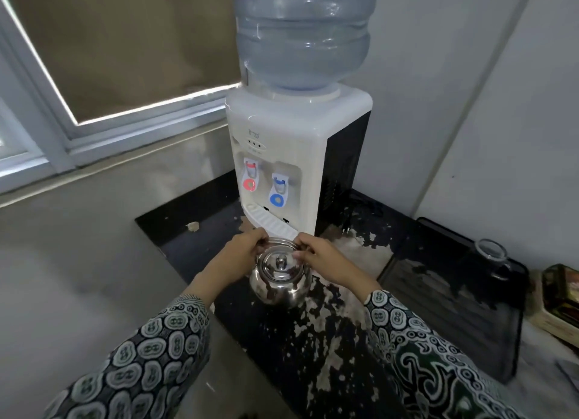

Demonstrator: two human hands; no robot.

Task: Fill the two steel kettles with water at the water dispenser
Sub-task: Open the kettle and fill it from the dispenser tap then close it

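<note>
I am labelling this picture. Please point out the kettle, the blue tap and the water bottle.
kettle (pixel 279 285): head view, on its shiny steel body.
blue tap (pixel 277 199): head view, on its round blue end.
water bottle (pixel 302 42): head view, on its clear wall.

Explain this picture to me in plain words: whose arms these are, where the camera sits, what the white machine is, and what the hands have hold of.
There is one picture, taken by a wide-angle camera worn on a person's head, looking forward and down. So the two patterned sleeves are the wearer's own arms.

The white machine is a water dispenser standing on a worn black counter. A large water bottle sits upside down on top. On its front are a red tap and a blue tap, with a drip tray below them.

The left hand and right hand both grip the handle of a steel kettle, whose lid is on. It is in front of the tray, not yet under a tap.

On the right lie a black tray with a glass.
</note>
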